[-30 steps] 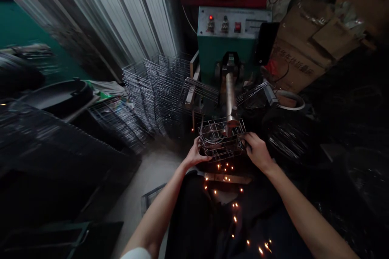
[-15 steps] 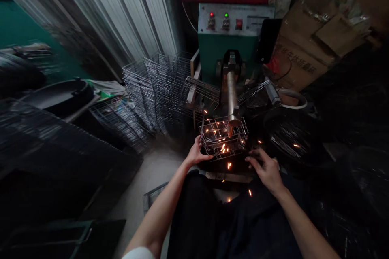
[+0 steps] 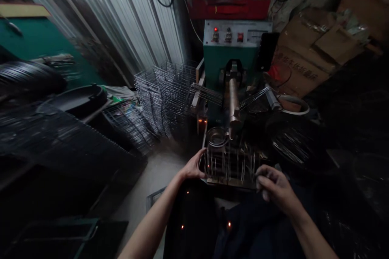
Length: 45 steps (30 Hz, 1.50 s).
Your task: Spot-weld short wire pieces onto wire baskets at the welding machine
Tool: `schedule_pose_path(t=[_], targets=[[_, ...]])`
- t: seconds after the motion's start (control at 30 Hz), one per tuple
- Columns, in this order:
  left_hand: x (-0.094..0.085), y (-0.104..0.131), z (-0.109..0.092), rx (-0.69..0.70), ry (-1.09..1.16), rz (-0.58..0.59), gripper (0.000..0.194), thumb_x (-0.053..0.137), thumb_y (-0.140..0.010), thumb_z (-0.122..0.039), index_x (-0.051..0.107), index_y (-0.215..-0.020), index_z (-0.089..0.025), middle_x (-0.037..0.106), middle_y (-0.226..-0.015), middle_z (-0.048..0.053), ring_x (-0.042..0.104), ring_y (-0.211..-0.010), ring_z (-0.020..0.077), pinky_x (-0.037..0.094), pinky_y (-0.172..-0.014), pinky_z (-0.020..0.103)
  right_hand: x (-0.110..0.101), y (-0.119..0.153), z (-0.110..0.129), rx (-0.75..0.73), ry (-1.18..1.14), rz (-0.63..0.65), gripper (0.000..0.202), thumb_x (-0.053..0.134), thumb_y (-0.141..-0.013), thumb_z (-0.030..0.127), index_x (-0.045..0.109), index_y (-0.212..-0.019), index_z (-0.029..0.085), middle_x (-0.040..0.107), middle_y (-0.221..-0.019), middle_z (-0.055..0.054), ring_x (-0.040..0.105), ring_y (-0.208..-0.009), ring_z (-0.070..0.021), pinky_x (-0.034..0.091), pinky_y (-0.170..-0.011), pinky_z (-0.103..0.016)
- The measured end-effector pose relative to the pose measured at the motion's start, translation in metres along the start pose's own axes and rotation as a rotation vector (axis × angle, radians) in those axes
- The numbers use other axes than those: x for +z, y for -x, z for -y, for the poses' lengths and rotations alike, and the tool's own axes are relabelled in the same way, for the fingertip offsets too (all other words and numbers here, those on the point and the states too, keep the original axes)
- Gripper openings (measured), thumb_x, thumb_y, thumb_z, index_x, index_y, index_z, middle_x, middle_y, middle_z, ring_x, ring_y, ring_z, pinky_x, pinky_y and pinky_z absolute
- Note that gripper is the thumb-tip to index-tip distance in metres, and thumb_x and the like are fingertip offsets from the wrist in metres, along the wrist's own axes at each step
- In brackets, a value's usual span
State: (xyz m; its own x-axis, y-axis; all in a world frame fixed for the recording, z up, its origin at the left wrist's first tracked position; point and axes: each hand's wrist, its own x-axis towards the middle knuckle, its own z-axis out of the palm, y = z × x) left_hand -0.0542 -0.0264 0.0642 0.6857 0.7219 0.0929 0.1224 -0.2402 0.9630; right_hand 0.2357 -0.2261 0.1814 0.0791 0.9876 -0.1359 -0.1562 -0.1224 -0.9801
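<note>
In front of my lap a wire basket (image 3: 225,162), blurred by motion, sits just below the electrode arm (image 3: 234,107) of a welding machine (image 3: 238,56). My left hand (image 3: 193,167) grips its left end, with the thumb low and the fingers on the far side. At the basket's right end is my right hand (image 3: 275,184), its fingers curled and pinched together. Whatever those fingertips hold is too small and dark to make out. A round metal piece (image 3: 217,136) lies behind the basket, beside the electrode tip. A few glowing sparks drop over my legs.
Stacked wire baskets (image 3: 161,99) stand left of the machine. Bundles of wire rods (image 3: 290,143) lie on the right, near a white-rimmed bucket (image 3: 296,105). Behind are cardboard boxes (image 3: 300,54). A dark round pan (image 3: 80,99) is at left.
The bright spark burst has died down and the machine's green lamp has gone dark. The basket has moved down and towards me, away from the electrode tip, with both hands beside it.
</note>
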Motion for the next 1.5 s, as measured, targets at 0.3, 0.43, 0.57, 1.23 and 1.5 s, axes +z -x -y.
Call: schedule_pose_path(t=[0.3, 0.43, 0.57, 1.23, 1.5], targets=[[0.044, -0.011, -0.086, 0.022, -0.535, -0.205, 0.112, 0.092, -0.039, -0.032, 0.046, -0.141, -0.030, 0.056, -0.125, 0.009, 0.053, -0.119, 0.0396, 0.039, -0.107, 0.054, 0.031, -0.041, 0.015, -0.390, 0.804, 0.257, 0.019, 0.056, -0.100, 0.027, 0.071, -0.091, 0.020, 0.071, -0.087, -0.004, 0.065, -0.083, -0.0198, 0.052, -0.079, -0.032], [0.057, -0.018, -0.109, 0.078, -0.586, -0.305, 0.101, 0.091, -0.037, -0.030, 0.050, -0.129, -0.025, 0.057, -0.122, 0.010, 0.051, -0.121, 0.0410, 0.037, -0.108, 0.056, 0.033, -0.064, -0.012, -0.693, 1.256, 0.194, 0.014, 0.059, -0.095, 0.012, 0.071, -0.101, 0.017, 0.071, -0.091, -0.007, 0.061, -0.089, -0.0237, 0.052, -0.084, -0.037], [0.063, -0.015, -0.125, 0.064, -0.730, -0.361, 0.090, 0.085, -0.045, -0.032, 0.044, -0.125, -0.024, 0.055, -0.125, 0.009, 0.053, -0.120, 0.0356, 0.041, -0.108, 0.052, 0.024, -0.059, -0.019, -0.842, 1.503, 0.149, 0.036, 0.056, -0.093, 0.006, 0.064, -0.128, 0.010, 0.071, -0.115, -0.013, 0.059, -0.106, -0.0293, 0.052, -0.092, -0.044], [0.060, -0.044, -0.126, 0.089, -0.803, -0.461, 0.083, 0.084, -0.051, -0.041, 0.041, -0.120, -0.023, 0.055, -0.119, 0.008, 0.056, -0.114, 0.0313, 0.046, -0.104, 0.048, 0.010, -0.082, -0.018, -0.862, 1.303, 0.058, 0.042, 0.044, -0.092, 0.000, 0.065, -0.125, 0.015, 0.071, -0.116, -0.008, 0.060, -0.106, -0.0259, 0.051, -0.096, -0.042], [0.050, -0.064, -0.128, -0.004, -0.833, -0.441, 0.090, 0.085, -0.051, -0.051, 0.040, -0.124, -0.026, 0.060, -0.121, 0.007, 0.058, -0.117, 0.0324, 0.031, -0.116, 0.056, 0.021, -0.098, -0.006, -0.756, 1.402, -0.207, 0.013, 0.055, -0.099, 0.019, 0.066, -0.092, 0.017, 0.062, -0.091, -0.009, 0.053, -0.088, -0.0268, 0.045, -0.082, -0.039]])
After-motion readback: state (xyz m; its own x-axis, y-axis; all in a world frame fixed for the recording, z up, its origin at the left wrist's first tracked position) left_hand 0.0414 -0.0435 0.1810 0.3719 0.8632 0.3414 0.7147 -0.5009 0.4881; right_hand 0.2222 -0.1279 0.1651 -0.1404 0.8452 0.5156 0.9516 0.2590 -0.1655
